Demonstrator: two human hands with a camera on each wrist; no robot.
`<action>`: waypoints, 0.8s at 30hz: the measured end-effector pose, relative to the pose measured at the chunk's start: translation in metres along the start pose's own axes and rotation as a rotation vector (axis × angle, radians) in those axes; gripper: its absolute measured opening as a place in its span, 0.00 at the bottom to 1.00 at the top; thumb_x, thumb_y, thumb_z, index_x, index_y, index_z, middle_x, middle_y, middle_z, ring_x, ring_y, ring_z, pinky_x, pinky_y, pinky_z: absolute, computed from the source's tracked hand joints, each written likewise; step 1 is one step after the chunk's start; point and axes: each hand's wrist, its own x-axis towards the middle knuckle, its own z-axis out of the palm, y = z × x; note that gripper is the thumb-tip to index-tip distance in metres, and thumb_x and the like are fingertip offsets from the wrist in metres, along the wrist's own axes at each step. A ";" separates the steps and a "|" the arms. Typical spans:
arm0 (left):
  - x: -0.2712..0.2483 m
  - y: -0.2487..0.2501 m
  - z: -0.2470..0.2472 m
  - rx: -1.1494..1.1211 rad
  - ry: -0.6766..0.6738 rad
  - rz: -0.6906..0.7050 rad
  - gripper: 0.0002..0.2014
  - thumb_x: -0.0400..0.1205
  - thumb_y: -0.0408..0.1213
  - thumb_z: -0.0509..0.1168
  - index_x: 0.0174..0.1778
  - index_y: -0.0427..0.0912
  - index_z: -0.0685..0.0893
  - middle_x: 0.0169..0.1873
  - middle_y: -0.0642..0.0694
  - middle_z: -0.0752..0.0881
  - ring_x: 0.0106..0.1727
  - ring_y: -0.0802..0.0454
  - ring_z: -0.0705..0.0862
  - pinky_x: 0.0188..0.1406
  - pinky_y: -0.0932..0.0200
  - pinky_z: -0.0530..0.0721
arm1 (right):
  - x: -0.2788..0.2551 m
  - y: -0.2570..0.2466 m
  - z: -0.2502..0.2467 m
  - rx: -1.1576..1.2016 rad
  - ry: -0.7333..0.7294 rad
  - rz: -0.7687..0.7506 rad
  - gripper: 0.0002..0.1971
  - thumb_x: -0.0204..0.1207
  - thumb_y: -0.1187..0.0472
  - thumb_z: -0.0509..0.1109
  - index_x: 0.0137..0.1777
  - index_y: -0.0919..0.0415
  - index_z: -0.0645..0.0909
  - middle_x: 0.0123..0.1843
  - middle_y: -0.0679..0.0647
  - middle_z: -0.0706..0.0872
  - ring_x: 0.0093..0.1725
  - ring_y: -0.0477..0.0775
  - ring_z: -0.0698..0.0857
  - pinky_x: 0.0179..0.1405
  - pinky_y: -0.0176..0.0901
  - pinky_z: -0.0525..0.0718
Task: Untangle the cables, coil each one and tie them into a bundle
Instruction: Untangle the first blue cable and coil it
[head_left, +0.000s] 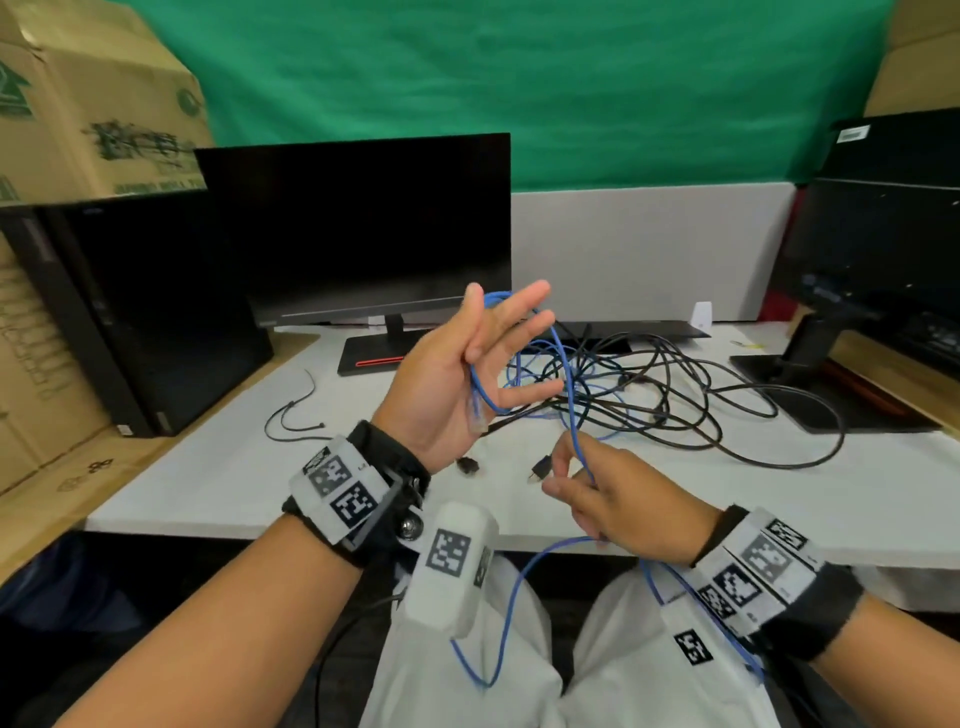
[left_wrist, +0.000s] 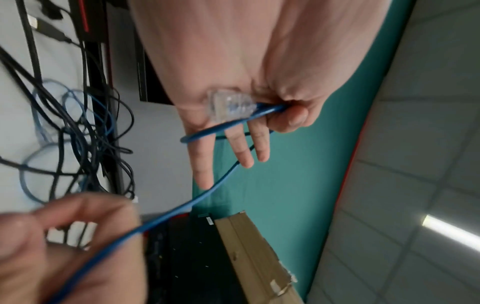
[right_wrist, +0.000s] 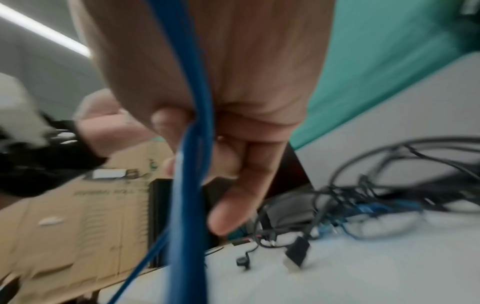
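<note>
Ethernet cable (head_left: 570, 395) at frame centre: our left hand (head_left: 457, 384) thumb-pins its plug end, fingers spread; right hand (head_left: 618, 506), lower right, pinches the run leading back to the tangle (head_left: 675, 384).

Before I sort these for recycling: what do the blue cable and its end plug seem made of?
Blue cable: likely flexible plastic jacket, smooth and slightly glossy, bending in loose loops. Plug: clear hard plastic, see-through with blue inside.

Dark monitor (head_left: 358, 228), cardboard box (head_left: 88, 98)
</note>
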 end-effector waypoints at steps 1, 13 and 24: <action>0.000 -0.003 -0.001 0.022 0.015 -0.003 0.31 0.89 0.52 0.49 0.25 0.46 0.85 0.77 0.46 0.78 0.77 0.54 0.76 0.65 0.34 0.84 | 0.000 -0.004 0.000 -0.095 -0.006 -0.017 0.10 0.85 0.50 0.64 0.51 0.53 0.67 0.23 0.48 0.77 0.22 0.45 0.72 0.29 0.41 0.73; -0.002 -0.034 -0.017 1.033 -0.025 0.037 0.19 0.91 0.47 0.54 0.46 0.43 0.88 0.38 0.54 0.89 0.38 0.60 0.87 0.44 0.65 0.82 | -0.010 -0.046 -0.025 0.404 -0.297 0.018 0.04 0.88 0.69 0.59 0.53 0.70 0.73 0.36 0.52 0.85 0.33 0.63 0.90 0.39 0.47 0.84; 0.001 -0.035 -0.018 1.419 0.082 0.214 0.25 0.88 0.54 0.57 0.29 0.44 0.64 0.23 0.51 0.65 0.27 0.50 0.64 0.29 0.52 0.65 | -0.011 -0.040 -0.044 0.047 -0.337 0.010 0.14 0.78 0.47 0.75 0.37 0.56 0.87 0.21 0.48 0.71 0.22 0.47 0.64 0.22 0.35 0.63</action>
